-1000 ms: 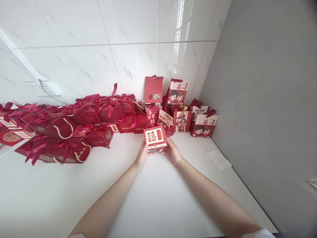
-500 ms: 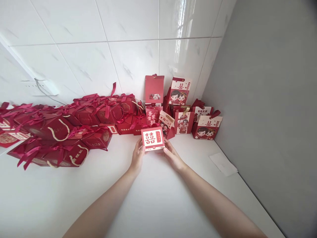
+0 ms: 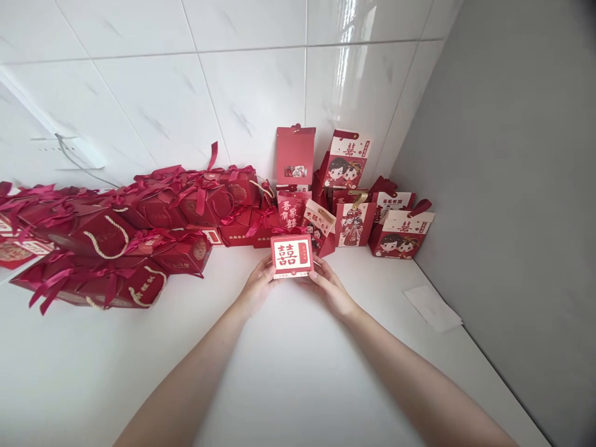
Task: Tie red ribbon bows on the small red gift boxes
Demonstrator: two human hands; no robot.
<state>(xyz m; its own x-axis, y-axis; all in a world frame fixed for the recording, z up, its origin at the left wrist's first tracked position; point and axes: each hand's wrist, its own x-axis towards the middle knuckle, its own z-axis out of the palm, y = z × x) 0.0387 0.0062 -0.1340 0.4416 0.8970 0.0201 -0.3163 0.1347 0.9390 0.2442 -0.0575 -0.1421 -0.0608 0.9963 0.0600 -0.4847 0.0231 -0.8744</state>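
Note:
A small red and white gift box with a large red character on its face is held between both hands, low over the white table. My left hand grips its left side, fingers curled under the edge. My right hand grips its right side the same way. Just behind the box stand several upright red gift bags with cartoon couples printed on them.
A long heap of dark red ribboned gift boxes lies along the tiled wall at the left. A white paper slip lies near the grey wall on the right. A wall socket with a cable sits at upper left.
The box has been carried a little farther from me, toward the row of gift bags, and its face has turned squarer to the camera. Both hands stay on it.

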